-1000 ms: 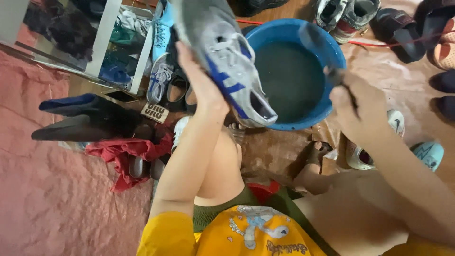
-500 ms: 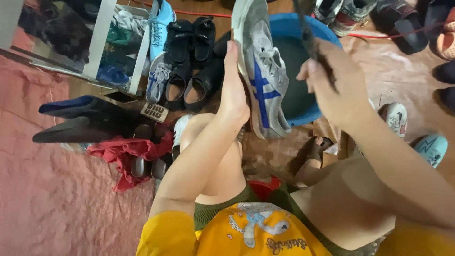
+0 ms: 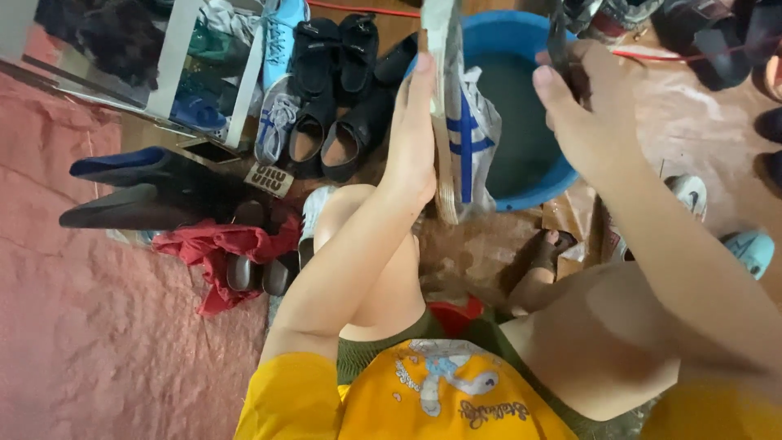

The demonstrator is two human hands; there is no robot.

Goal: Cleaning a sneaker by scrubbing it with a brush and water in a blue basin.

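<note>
two hands up over the basin here. the left hand is pressed flat against the sole side of a grey sneaker with blue stripes, holding it up on edge, toe pointing to 12 o'clock, right over the near rim of the blue basin, which has dark water in it. the right hand sits at about 3 o'clock of the shoe, fingers wrapped shut around a dark, thin thing that pokes up toward 12 o'clock, too blurry to say what it is. the hands are apart, shoe between them.

at 9 o'clock of the shoe there's a row of black sandals and a white-and-blue sneaker on the floor. further out at 8 o'clock a red cloth lies crumpled beside dark boots. a pale blue shoe sits at about 4 o'clock on the brown floor.
</note>
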